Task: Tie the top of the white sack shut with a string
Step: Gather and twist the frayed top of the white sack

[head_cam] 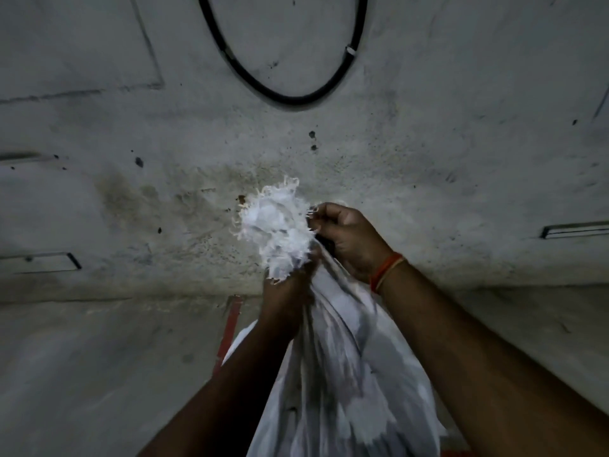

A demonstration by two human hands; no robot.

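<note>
The white sack (333, 374) is stood between the arms, its frayed mouth (276, 225) gathered into a bunch. The neck is gripped by the left hand (290, 285); the right hand (346, 239) is curled beside the bunch, possibly pinching string, which cannot be made out. Winding appears next. No writing is legible.

We are finding open room over the bare concrete wall (428, 159) from nine round to three o'clock of the sack's frayed top (275, 229). At twelve o'clock a black cable loop (290, 97) is hanging well apart; at six, the sack body (346, 374) and both forearms are blocking passage.
</note>
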